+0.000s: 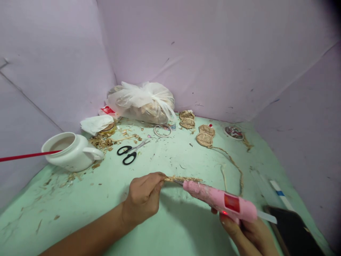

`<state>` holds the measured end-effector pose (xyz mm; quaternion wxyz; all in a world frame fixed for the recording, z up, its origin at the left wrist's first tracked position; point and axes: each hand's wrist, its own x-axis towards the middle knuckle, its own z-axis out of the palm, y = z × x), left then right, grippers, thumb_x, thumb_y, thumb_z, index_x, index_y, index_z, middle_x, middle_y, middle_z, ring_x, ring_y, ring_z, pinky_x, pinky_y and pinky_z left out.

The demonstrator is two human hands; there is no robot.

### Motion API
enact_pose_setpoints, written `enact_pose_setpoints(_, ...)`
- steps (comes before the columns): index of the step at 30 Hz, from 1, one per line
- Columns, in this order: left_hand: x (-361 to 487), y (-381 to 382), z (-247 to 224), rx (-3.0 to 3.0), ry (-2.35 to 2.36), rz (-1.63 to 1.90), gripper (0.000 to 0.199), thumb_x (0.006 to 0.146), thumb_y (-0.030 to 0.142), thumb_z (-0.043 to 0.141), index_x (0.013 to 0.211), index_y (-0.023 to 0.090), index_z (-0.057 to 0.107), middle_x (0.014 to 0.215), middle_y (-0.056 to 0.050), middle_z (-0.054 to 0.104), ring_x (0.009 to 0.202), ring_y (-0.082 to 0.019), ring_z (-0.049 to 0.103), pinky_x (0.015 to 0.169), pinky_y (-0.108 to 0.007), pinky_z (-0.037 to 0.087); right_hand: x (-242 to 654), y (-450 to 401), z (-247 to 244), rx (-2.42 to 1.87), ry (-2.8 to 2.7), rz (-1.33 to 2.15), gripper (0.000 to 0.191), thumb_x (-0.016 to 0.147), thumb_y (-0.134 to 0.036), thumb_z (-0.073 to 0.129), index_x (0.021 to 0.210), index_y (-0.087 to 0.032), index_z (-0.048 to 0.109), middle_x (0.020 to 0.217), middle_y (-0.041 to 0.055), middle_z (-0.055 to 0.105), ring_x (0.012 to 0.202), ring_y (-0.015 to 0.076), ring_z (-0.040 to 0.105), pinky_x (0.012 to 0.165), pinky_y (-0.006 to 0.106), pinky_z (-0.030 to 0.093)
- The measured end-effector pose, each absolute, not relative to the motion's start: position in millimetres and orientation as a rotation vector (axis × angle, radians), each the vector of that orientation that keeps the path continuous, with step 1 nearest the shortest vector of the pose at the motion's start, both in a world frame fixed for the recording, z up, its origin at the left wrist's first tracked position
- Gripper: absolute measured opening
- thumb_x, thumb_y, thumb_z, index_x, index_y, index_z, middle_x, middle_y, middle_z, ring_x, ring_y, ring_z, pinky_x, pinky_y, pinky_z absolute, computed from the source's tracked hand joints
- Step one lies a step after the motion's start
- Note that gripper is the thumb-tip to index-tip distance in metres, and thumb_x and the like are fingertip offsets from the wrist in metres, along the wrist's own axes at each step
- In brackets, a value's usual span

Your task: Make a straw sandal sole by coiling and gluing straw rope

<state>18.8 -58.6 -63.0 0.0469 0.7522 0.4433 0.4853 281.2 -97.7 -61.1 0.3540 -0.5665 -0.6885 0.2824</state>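
My left hand (142, 197) is pinched shut on the near end of a short jute braid (183, 179), thumb and fingertips closed tight on it. The braid sticks out sideways from that pinch, off the surface (80, 209). It looks light, limp and fuzzy with fraying fibres; I'd say grip it by the end, not mid-span, since it will sag and shed.

My right hand (245, 231) is wrapped closed around the glue gun (221, 201) handle. The gun is hard pink plastic, grubby, with a red lamp lit near the trigger. Its metal nozzle (179, 182) meets the braid just beyond the left fingertips. Judging hot tip and hot glue: keep skin clear.

A loose jute cord (234, 167) trails beyond the gun. Scissors (131, 151) and a glossy white ceramic pot (71, 151) lie well beyond the left hand.
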Motion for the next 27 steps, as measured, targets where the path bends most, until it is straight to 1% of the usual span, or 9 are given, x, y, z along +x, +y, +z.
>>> enact_pose_setpoints(2,18.6,-58.2,-63.3,2.288,1.356,1.473,0.018,0.078,0.006,0.05,0.091,0.016,0.06,0.082,-0.004,0.07,0.07,-0.012,0.067,0.062,-0.018,0.053,279.3,-97.4,-59.3,-1.464,-1.789,0.72,0.026,0.076,-0.035,0.058,0.096,-0.02,0.068,0.094,0.0072,0.071,0.08,0.0251,0.067,0.067,0.028,0.056)
enact_pose_setpoints(4,18.4,-58.1,-63.1,2.283,1.356,1.467,0.018,0.078,0.006,0.051,0.09,0.016,0.059,0.081,-0.004,0.07,0.07,-0.012,0.067,0.062,-0.017,0.052,280.0,-97.2,-58.7,-1.478,-1.78,0.711,0.025,0.076,-0.035,0.058,0.092,-0.02,0.068,0.091,0.0071,0.071,0.077,0.0242,0.067,0.063,0.027,0.056)
enact_pose_setpoints(7,18.2,-58.6,-61.9,2.288,1.348,1.47,0.017,0.079,0.007,0.05,0.09,0.017,0.059,0.081,-0.004,0.07,0.069,-0.012,0.067,0.062,-0.017,0.053,285.4,-97.1,-59.8,-1.493,-1.752,0.683,0.023,0.074,-0.035,0.06,0.088,-0.02,0.068,0.087,0.006,0.071,0.074,0.0239,0.067,0.061,0.026,0.056)
enact_pose_setpoints(11,18.3,-59.2,-61.4,2.297,1.331,1.475,0.017,0.078,0.006,0.05,0.09,0.016,0.059,0.081,-0.004,0.07,0.07,-0.011,0.067,0.063,-0.016,0.053,290.1,-98.3,-61.7,-1.496,-1.73,0.733,0.022,0.074,-0.033,0.061,0.091,-0.021,0.067,0.083,0.0048,0.071,0.073,0.024,0.067,0.063,0.028,0.056)
enact_pose_setpoints(14,18.8,-59.3,-61.5,2.337,1.322,1.499,0.02,0.078,0.006,0.05,0.092,0.016,0.059,0.082,-0.004,0.071,0.071,-0.012,0.068,0.064,-0.016,0.053,285.7,-98.5,-62.7,-1.487,-1.725,0.753,0.025,0.075,-0.033,0.06,0.096,-0.02,0.065,0.088,0.0061,0.07,0.076,0.0248,0.066,0.067,0.03,0.055)
enact_pose_setpoints(17,19.4,-59.1,-60.6,2.365,1.324,1.521,0.021,0.078,0.006,0.049,0.093,0.017,0.059,0.08,-0.004,0.071,0.07,-0.013,0.068,0.062,-0.018,0.054,281.5,-97.0,-62.5,-1.476,-1.752,0.761,0.024,0.076,-0.033,0.058,0.095,-0.02,0.066,0.089,0.0066,0.07,0.081,0.0256,0.066,0.067,0.03,0.055)
enact_pose_setpoints(23,19.5,-58.4,-60.6,2.341,1.325,1.481,0.019,0.078,0.006,0.049,0.091,0.017,0.059,0.081,-0.004,0.071,0.07,-0.012,0.068,0.063,-0.017,0.054,289.9,-95.3,-55.5,-1.496,-1.761,0.765,0.02,0.076,-0.034,0.058,0.086,-0.021,0.07,0.072,0.0035,0.071,0.064,0.0214,0.066,0.054,0.025,0.055)
enact_pose_setpoints(27,18.2,-59.2,-65.0,2.321,1.33,1.451,0.019,0.078,0.007,0.051,0.092,0.016,0.059,0.084,-0.004,0.071,0.072,-0.012,0.068,0.065,-0.016,0.054,284.5,-96.0,-48.5,-1.466,-1.749,0.756,0.022,0.075,-0.034,0.059,0.088,-0.021,0.071,0.076,0.0043,0.072,0.067,0.0234,0.067,0.056,0.026,0.055)
